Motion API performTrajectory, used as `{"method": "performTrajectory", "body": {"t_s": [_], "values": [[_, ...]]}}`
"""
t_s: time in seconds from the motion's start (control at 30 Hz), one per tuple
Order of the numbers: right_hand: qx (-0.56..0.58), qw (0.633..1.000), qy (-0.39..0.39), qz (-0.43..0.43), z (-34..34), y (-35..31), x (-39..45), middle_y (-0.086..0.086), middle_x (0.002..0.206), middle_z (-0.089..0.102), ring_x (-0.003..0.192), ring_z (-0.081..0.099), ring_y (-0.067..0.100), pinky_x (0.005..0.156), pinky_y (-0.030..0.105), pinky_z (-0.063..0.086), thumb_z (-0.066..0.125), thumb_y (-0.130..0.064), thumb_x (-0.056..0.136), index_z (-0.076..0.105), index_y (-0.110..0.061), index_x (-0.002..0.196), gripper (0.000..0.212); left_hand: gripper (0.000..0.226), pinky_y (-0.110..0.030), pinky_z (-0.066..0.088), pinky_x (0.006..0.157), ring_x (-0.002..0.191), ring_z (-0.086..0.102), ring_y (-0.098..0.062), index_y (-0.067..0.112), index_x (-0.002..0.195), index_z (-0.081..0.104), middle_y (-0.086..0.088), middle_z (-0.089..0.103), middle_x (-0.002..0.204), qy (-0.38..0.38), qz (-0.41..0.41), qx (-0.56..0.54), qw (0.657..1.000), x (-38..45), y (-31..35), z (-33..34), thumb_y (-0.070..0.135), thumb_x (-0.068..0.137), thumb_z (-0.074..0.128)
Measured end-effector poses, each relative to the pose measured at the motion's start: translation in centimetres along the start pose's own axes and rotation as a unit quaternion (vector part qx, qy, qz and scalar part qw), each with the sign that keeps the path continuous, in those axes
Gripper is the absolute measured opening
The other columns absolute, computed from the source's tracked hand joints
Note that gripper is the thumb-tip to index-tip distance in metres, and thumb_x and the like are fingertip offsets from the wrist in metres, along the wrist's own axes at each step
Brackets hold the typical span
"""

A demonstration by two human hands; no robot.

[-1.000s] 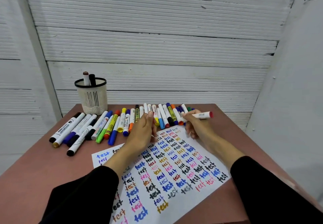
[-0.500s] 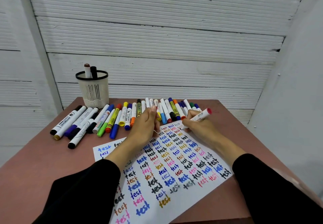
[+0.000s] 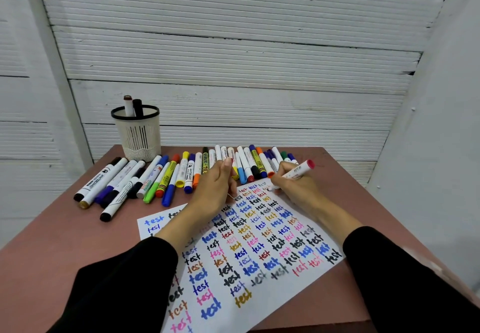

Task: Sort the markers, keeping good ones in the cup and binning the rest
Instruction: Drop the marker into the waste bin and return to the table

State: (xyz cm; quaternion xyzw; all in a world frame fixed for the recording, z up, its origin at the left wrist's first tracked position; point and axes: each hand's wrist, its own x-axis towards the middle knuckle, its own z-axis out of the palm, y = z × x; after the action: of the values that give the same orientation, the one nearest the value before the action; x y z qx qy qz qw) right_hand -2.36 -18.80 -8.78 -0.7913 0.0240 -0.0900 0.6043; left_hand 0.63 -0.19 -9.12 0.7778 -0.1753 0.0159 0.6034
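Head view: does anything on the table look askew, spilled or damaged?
Nothing looks spilled or broken. The test sheet lies skewed to the table edge, and some "test" marks on it are faint. The right hand holds a red-ended marker tip-down at the sheet's far edge; the left hand rests on the paper.

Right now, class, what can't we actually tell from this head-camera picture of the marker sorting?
- Bin: none in view, so its place is unknown.
- Red marker: its tip sits behind the right hand, so whether it writes is hidden.
- Left hand: its palm faces away; anything it holds is hidden.
- Cup: the lower parts of its two markers are behind the wall.
- Marker labels: too small to read.
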Motion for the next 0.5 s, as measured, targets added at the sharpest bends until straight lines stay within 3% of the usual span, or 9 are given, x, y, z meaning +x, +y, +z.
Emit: {"method": "performTrajectory", "body": {"t_s": [0.13,0.23,0.4,0.5], "values": [[0.035,0.999,0.025,0.013,0.0,-0.06,0.24,0.004,0.057,0.049,0.057,0.046,0.014,0.053,0.02,0.04,0.06,0.001,0.088,0.043,-0.012,0.061,0.034,0.046,-0.028,0.05,0.056,0.058,0.056,-0.017,0.011,0.091,0.05,-0.004,0.057,0.066,-0.003,-0.002,0.0,1.0,0.01,-0.03,-0.04,0.048,0.101,0.024],[0.025,0.999,0.026,0.014,-0.06,0.0,0.26,0.007,0.062,0.049,0.06,0.047,0.014,0.057,0.021,0.041,0.062,-0.003,0.089,0.044,-0.014,0.062,0.034,0.045,-0.03,0.05,0.059,0.059,0.056,-0.018,0.011,0.09,0.049,-0.003,0.058,0.065,-0.001,0.0,0.003,1.0,0.04,-0.04,-0.03,0.048,0.101,0.024],[0.009,0.999,0.034,0.001,-0.06,-0.03,0.32,0.008,0.063,0.041,0.058,0.042,0.014,0.051,0.018,0.036,0.06,-0.002,0.09,0.038,-0.014,0.06,0.038,0.045,-0.03,0.05,0.058,0.058,0.056,-0.018,0.011,0.09,0.049,-0.004,0.058,0.066,-0.002,-0.003,0.001,1.0,0.02,-0.01,0.0,0.047,0.101,0.025],[0.012,1.0,0.026,-0.001,-0.05,0.16,0.28,0.01,0.067,0.047,0.06,0.046,0.014,0.052,0.018,0.039,0.06,-0.002,0.089,0.042,-0.013,0.062,0.035,0.045,-0.023,0.048,0.053,0.058,0.056,-0.016,0.01,0.091,0.049,-0.003,0.058,0.065,0.0,-0.007,0.001,1.0,0.0,0.02,0.03,0.047,0.102,0.024]]}}
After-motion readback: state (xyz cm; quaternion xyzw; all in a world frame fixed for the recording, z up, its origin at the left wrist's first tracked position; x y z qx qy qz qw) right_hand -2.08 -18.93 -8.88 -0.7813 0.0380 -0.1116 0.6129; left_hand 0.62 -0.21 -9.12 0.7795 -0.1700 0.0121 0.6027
